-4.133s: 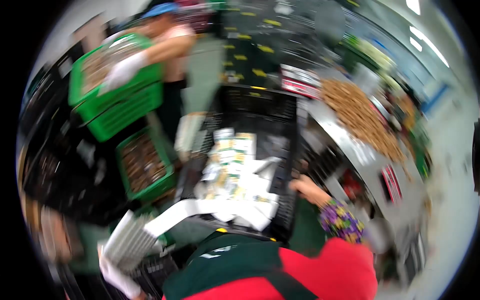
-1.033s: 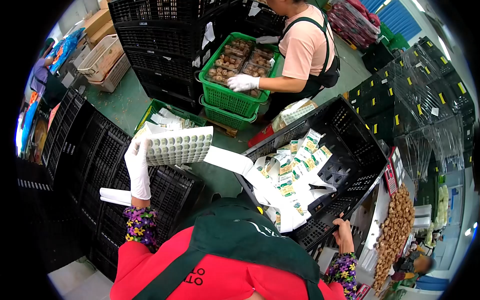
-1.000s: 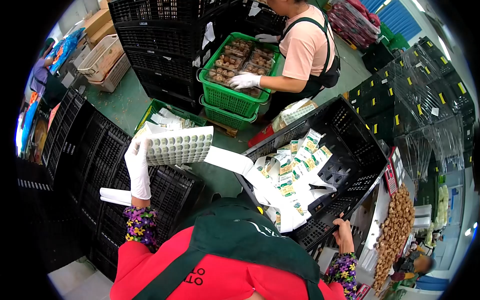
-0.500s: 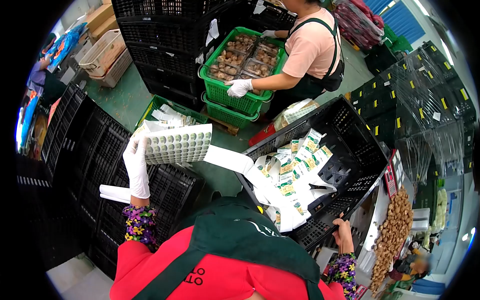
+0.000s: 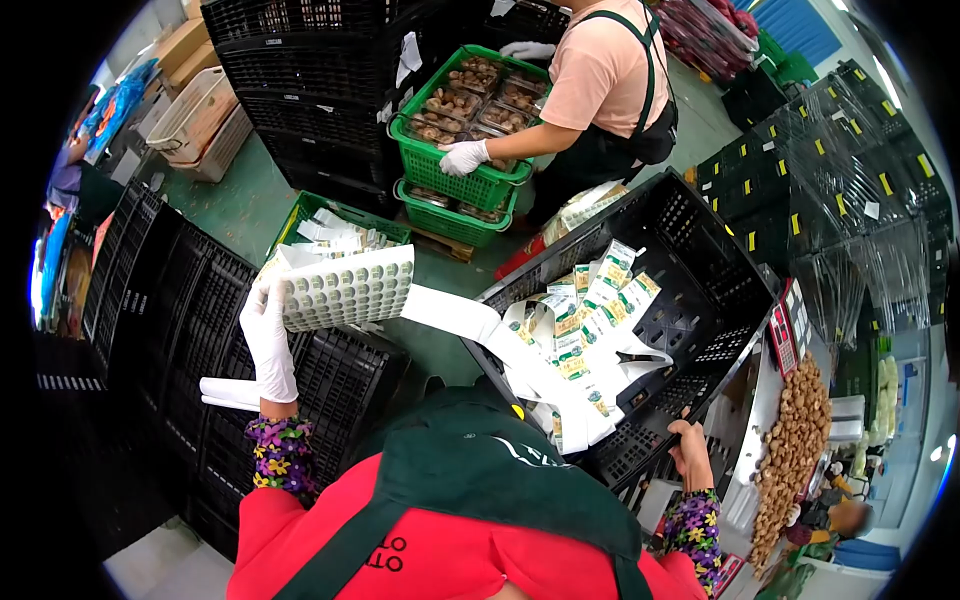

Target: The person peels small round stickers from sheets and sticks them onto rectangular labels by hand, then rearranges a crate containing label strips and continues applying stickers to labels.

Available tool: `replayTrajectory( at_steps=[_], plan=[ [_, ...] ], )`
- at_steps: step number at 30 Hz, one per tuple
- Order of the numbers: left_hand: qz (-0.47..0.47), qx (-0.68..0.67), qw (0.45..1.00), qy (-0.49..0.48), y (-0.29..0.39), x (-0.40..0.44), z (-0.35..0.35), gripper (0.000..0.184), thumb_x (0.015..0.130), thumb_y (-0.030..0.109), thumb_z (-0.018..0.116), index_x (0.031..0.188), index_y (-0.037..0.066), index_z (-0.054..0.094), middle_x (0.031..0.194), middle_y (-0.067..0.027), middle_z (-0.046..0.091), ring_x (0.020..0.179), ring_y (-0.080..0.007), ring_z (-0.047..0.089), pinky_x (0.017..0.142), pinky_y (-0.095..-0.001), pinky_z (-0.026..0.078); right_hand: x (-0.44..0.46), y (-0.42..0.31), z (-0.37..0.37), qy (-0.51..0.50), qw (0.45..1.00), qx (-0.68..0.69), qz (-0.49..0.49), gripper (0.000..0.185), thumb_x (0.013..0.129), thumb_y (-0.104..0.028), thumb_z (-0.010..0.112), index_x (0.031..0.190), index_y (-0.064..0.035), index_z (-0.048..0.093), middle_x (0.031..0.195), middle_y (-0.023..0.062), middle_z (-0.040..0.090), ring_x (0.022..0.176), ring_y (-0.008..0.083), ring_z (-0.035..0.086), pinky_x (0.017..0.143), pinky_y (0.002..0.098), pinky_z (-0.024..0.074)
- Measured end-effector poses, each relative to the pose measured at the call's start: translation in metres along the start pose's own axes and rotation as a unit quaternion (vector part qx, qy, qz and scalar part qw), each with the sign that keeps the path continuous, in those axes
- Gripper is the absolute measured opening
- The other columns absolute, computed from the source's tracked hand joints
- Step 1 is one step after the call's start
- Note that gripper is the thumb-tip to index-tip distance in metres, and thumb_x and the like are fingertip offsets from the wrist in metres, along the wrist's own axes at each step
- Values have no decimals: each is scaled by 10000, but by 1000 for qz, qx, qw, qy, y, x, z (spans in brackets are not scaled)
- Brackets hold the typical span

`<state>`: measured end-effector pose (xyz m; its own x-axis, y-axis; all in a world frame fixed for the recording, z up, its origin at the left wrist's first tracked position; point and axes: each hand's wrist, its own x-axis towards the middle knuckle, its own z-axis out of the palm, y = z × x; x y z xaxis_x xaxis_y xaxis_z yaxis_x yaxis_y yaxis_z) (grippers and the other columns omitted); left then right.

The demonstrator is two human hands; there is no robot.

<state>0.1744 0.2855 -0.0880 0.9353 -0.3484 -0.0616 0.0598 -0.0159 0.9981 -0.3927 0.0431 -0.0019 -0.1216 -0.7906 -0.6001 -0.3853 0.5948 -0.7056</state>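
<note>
My left hand (image 5: 267, 345), in a white glove, grips the edge of a sheet of round stickers (image 5: 350, 288). From the sheet a white strip (image 5: 450, 312) runs right into a black crate (image 5: 715, 345), where green, white and yellow printed labels (image 5: 580, 345) lie in a loose pile. My right hand (image 5: 691, 448), bare, has its fingers closed on the crate's near right rim. The crate sits tilted in front of my green apron. Below my left wrist a white roll (image 5: 230, 392) lies on dark crates.
A co-worker (image 5: 605, 75) in white gloves holds a green basket (image 5: 460, 170) of packed mushrooms over another green basket (image 5: 455, 222). Black crates (image 5: 300, 100) are stacked behind. Loose mushrooms (image 5: 795, 450) and a red scale (image 5: 785, 335) are on the right table. Wrapped crates (image 5: 830, 190) stand at the right.
The co-worker's green basket has shifted and tilted above the lower one, whose mushroom packs now show. My hands keep their holds; the sticker sheet has moved slightly left.
</note>
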Motion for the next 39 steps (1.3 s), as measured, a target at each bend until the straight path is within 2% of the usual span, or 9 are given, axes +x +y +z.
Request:
replayTrajectory(
  at_steps=[7, 10, 12, 14, 16, 19, 22, 30, 39],
  plan=[
    [-3, 18, 1000, -2, 3, 0, 6, 208, 927, 191, 606, 929, -14, 641, 880, -27, 644, 776, -77, 556, 709, -228, 451, -11, -1, 5, -4, 1000, 17, 7, 91, 785, 13, 484, 839, -59, 471, 743, -22, 418, 612, 100, 471, 449, 246, 380],
    [21, 80, 997, -4, 3, 3, 4, 215, 930, 176, 590, 966, -29, 643, 897, -34, 645, 795, -93, 558, 724, -243, 458, -2, 12, 0, -12, 998, 55, -7, 180, 766, 4, 498, 939, -16, 545, 809, 13, 531, 706, 136, 563, 504, 261, 451],
    [18, 75, 997, -9, 24, -6, 18, 278, 941, 182, 562, 1080, -47, 633, 981, -65, 653, 876, -122, 581, 786, -266, 475, 12, 28, -17, -27, 999, 23, -7, 281, 741, -22, 523, 1018, -11, 573, 868, 42, 586, 748, 160, 578, 570, 303, 481],
    [12, 47, 999, -24, 37, -13, 29, 347, 961, 210, 533, 1186, -48, 591, 1072, -98, 652, 936, -165, 611, 840, -302, 492, 7, 21, -10, -36, 998, 41, -7, 280, 724, -44, 520, 994, 3, 581, 819, 48, 585, 649, 170, 586, 471, 267, 477],
    [15, 77, 997, -29, 32, -11, 27, 368, 970, 241, 515, 1201, -36, 587, 1083, -111, 651, 953, -176, 611, 852, -317, 494, -10, 4, -8, -39, 999, -27, 16, 361, 717, -93, 561, 1067, -23, 610, 940, 56, 625, 807, 180, 594, 653, 320, 486],
    [-6, 102, 994, -49, 35, -15, 31, 424, 975, 285, 494, 1269, -17, 550, 1210, -118, 602, 1049, -204, 585, 928, -342, 453, 5, 32, -15, -41, 999, 3, -12, 347, 709, -162, 597, 1022, -10, 612, 948, 76, 619, 866, 207, 597, 715, 374, 489],
    [32, 63, 996, -63, 40, -21, 61, 398, 967, 272, 503, 1229, -20, 568, 1160, -108, 616, 1029, -203, 588, 917, -340, 455, 8, 36, -13, 6, 1000, 19, -11, 260, 678, -124, 586, 912, -8, 591, 784, 51, 564, 706, 178, 539, 572, 316, 443],
    [102, 55, 991, -70, 67, -63, 120, 366, 946, 260, 519, 1162, -25, 596, 1101, -116, 630, 981, -217, 591, 882, -356, 461, -1, 16, -17, -17, 992, 113, -54, 65, 677, -39, 568, 719, -4, 534, 606, 89, 524, 448, 207, 513, 352, 339, 361],
    [131, 44, 990, -44, 80, -73, 148, 334, 921, 246, 536, 1086, -30, 628, 1035, -126, 646, 926, -234, 594, 843, -373, 467, 30, -47, -10, -81, 992, 43, -84, 204, 670, -39, 577, 831, 83, 548, 733, 119, 562, 595, 228, 581, 472, 353, 467]
  ],
)
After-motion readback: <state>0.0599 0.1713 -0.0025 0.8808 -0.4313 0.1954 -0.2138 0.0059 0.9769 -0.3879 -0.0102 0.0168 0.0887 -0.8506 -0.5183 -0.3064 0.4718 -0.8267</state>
